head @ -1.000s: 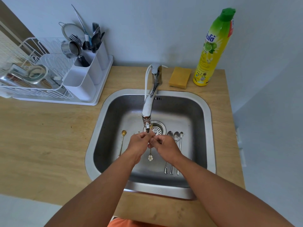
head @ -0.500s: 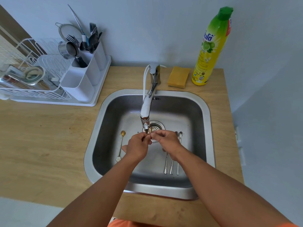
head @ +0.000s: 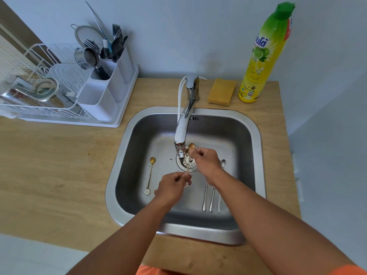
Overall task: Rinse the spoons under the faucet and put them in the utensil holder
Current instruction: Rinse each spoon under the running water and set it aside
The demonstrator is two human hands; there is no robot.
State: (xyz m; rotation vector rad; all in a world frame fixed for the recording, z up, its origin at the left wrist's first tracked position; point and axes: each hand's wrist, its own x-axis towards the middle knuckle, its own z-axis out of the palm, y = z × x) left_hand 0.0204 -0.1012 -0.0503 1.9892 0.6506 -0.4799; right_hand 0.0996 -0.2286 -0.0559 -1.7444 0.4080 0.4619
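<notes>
Wooden countertop [head: 59, 165] is surrounding a stainless steel sink [head: 256, 135] set against a pale wall. Nearest the camera, both bare forearms are reaching forward over the front rim of the basin. The left hand [head: 172, 187] is hovering low over the basin floor, fingers curled and pinching the flower-tipped end of a thin gold spoon [head: 188, 159]. The right hand [head: 206, 160] is sitting further forward and higher, fingers closed around the same spoon near its bowl, which is showing just beside the faucet [head: 183, 124] outlet and above the drain strainer [head: 189, 165]. The spoon is running diagonally between the two hands. Whether water is flowing cannot be told.

On the basin floor, a second gold spoon [head: 150, 175] with a white flower end is lying to the left of the hands, apart from them. Three silver spoons [head: 212, 197] are lying side by side to the right; the right forearm is covering their upper parts, with one bowl showing beyond the wrist.

Beyond the sink, a yellow sponge [head: 222, 91] is resting near the faucet base, and a yellow dish soap bottle [head: 264, 56] with a green cap is standing upright just beside it. At far left, a white utensil holder [head: 103, 96] is standing at the end of a white dish rack [head: 39, 104], already containing forks, dark utensils and a metal cup in its rear compartments.
</notes>
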